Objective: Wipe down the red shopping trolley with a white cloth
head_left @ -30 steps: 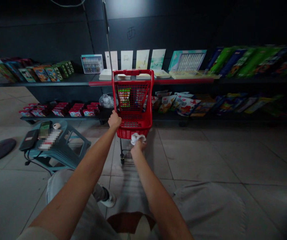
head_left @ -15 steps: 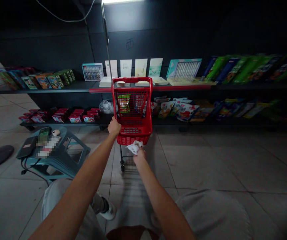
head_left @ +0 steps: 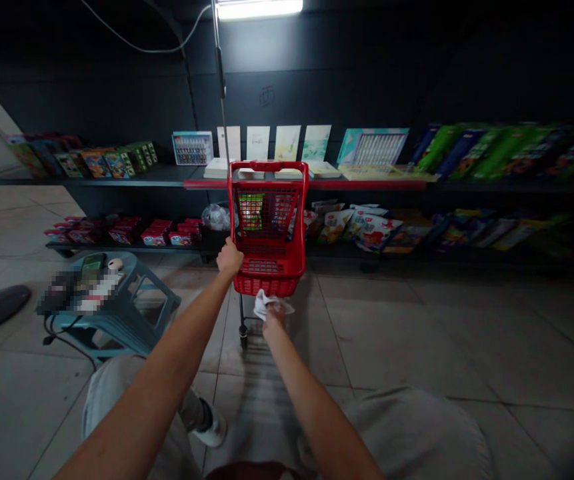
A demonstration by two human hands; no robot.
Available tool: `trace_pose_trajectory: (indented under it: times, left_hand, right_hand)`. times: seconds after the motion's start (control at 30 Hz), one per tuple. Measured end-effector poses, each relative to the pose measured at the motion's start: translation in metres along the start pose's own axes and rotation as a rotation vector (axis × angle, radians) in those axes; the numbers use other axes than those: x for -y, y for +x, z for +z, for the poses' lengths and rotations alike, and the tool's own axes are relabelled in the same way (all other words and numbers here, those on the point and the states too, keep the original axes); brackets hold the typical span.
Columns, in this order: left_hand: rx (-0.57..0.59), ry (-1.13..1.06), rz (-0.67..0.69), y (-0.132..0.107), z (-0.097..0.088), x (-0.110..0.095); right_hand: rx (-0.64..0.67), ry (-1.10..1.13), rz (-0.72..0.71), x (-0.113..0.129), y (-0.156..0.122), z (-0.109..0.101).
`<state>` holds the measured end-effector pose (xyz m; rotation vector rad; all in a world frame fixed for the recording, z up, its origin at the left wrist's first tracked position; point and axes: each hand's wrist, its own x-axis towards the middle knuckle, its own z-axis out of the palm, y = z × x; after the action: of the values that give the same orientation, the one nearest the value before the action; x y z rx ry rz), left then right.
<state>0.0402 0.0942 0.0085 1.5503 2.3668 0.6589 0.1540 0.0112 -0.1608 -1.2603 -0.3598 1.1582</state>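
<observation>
Red cart (head_left: 267,285), left hand (head_left: 229,259); white cloth (head_left: 269,303), right hand (head_left: 274,321)

Camera, single view: worn on your head, close behind the red shopping trolley (head_left: 267,263), facing forward and down past your left hand (head_left: 229,259) and right hand (head_left: 274,319), toward the wall shelf (head_left: 367,185) beyond the trolley.

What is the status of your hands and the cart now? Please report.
Left hand gripping side of red shopping cart. Right hand holding crumpled white sheet, below the basket. Teal stool to the left, apart from cart.
</observation>
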Motion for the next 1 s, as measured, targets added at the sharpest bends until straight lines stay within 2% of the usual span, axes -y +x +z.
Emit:
trace_pose_trajectory:
  times: [0.07, 0.17, 0.33, 0.5, 0.57, 0.63, 0.67, 0.73, 0.8, 0.9, 1.0]
  left_hand:
    - [0.004, -0.002, -0.002, -0.001, -0.001, -0.001]
    - [0.009, -0.012, -0.001, -0.001, -0.002, 0.0]
    - [0.019, -0.019, 0.006, 0.001, 0.0, 0.001]
    - [0.021, -0.016, 0.003, 0.001, 0.002, 0.002]
    - [0.014, -0.013, 0.006, 0.001, 0.003, 0.002]
    - [0.007, -0.017, 0.017, 0.001, 0.003, 0.003]
    - [0.006, -0.021, 0.021, 0.001, 0.004, 0.004]
    - [0.004, -0.024, 0.022, 0.001, 0.004, 0.005]
    - [0.005, -0.027, 0.02, 0.001, 0.004, 0.004]
    - [0.011, -0.034, 0.025, 0.0, 0.002, 0.003]
    - [0.026, -0.028, 0.03, 0.001, 0.0, 0.003]
  right_hand:
    - [-0.003, 0.035, 0.124, -0.009, -0.005, 0.014]
    - [-0.014, 0.075, 0.213, -0.002, 0.002, 0.022]
    - [-0.14, 0.094, 0.161, 0.029, 0.023, 0.001]
    - [-0.269, 0.061, -0.033, 0.061, 0.032, -0.015]
    - [-0.343, -0.008, -0.232, 0.076, 0.03, -0.018]
    - [-0.365, -0.126, -0.514, 0.095, 0.026, -0.021]
    - [-0.336, -0.203, -0.654, 0.106, 0.024, -0.023]
    - [-0.195, -0.397, -0.867, 0.13, 0.024, -0.026]
    - [-0.006, -0.644, -0.987, 0.151, 0.029, -0.026]
    - [0.189, -0.97, -1.022, 0.172, 0.043, -0.021]
    - [0.271, -1.172, -1.021, 0.18, 0.059, -0.012]
